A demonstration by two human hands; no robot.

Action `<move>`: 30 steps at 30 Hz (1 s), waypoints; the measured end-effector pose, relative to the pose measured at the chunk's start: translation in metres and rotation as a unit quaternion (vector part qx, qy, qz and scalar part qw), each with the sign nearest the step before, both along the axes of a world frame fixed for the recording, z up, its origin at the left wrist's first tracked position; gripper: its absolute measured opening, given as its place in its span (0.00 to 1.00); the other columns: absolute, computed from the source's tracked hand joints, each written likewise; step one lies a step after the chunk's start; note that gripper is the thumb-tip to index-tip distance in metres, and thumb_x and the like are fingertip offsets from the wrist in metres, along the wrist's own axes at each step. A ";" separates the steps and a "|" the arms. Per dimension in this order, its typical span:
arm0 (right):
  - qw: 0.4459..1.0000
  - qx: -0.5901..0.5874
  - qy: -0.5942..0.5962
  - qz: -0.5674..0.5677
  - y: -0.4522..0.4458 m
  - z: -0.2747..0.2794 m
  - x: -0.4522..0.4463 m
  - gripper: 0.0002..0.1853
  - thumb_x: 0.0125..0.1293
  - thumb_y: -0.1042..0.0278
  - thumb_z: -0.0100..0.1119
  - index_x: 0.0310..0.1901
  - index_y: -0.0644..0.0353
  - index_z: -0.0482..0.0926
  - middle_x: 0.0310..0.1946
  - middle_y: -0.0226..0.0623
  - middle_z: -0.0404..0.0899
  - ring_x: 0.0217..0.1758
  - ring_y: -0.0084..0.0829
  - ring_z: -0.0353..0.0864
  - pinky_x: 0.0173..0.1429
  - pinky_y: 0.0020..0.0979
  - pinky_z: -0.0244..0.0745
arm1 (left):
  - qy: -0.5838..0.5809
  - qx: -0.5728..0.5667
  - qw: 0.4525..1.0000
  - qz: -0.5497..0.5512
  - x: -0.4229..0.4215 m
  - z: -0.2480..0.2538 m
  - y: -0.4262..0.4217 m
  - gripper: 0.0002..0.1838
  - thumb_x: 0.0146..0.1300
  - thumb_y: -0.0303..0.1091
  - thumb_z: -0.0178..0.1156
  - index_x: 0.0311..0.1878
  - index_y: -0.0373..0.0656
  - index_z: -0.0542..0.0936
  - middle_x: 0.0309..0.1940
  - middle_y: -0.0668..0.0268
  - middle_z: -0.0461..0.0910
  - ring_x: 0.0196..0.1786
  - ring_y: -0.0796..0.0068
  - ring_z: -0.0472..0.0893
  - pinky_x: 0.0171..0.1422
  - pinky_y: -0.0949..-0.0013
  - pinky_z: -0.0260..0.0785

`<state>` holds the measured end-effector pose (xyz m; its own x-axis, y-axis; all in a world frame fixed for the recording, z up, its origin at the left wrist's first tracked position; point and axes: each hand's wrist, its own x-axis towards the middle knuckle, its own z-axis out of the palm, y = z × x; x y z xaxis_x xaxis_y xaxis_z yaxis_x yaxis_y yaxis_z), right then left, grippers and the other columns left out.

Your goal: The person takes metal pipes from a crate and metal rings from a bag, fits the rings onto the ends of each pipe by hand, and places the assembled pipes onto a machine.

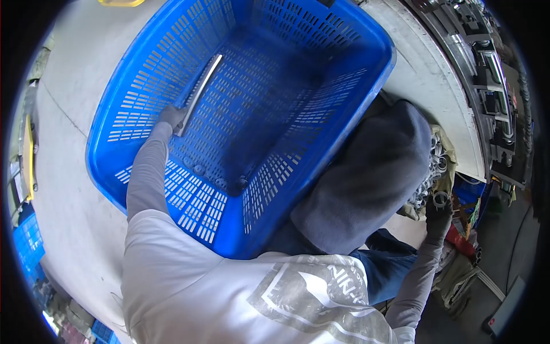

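My left hand [171, 117], in a grey glove, reaches down inside a large blue plastic basket [96, 152]. Its fingers are closed on the lower end of a long, slightly curved metal strip [201, 83], which slants up along the basket's left wall. Out to the right, my dark-gloved right hand [439, 221] grips a small metal ring [440, 199]. Just above that hand, a pale sack [450, 152] holds many similar metal rings [436, 161]. The fingers of both hands show only in part.
A dark grey cloth [372, 172] covers my leg between basket and sack. A machine with metal bars [495, 86] stands at the far right. Below the right hand lie a red item [460, 242] and crumpled cloth [455, 281]. Another blue crate [28, 243] is at far left.
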<state>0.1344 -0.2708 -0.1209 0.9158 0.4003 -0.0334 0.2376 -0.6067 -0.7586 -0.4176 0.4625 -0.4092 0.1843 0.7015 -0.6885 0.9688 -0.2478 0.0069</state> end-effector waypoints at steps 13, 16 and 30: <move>0.955 -0.211 -0.183 0.100 0.034 0.038 -0.039 0.17 0.69 0.69 0.68 0.56 0.64 0.79 0.49 0.43 0.85 0.49 0.39 0.87 0.56 0.37 0.81 | -0.122 0.084 0.989 -0.019 0.155 -0.094 -0.187 0.32 0.68 0.40 0.65 0.72 0.38 0.68 0.64 0.45 0.80 0.67 0.50 0.81 0.68 0.53 0.76; 0.959 -0.222 -0.163 0.073 0.057 0.053 -0.047 0.29 0.62 0.75 0.75 0.64 0.67 0.77 0.51 0.39 0.88 0.53 0.27 0.86 0.60 0.32 0.82 | -0.164 0.011 0.986 -0.025 0.165 -0.082 -0.233 0.21 0.61 0.43 0.72 0.52 0.39 0.85 0.54 0.54 0.87 0.57 0.51 0.87 0.58 0.53 0.81; 0.976 0.212 0.053 -0.018 0.055 0.031 -0.049 0.24 0.80 0.50 0.51 0.63 0.62 0.77 0.49 0.41 0.84 0.44 0.34 0.84 0.45 0.32 0.82 | -0.640 -0.122 0.754 -0.081 0.306 0.339 -0.237 0.27 0.63 0.29 0.72 0.64 0.34 0.77 0.46 0.63 0.84 0.42 0.78 0.82 0.45 0.73 0.74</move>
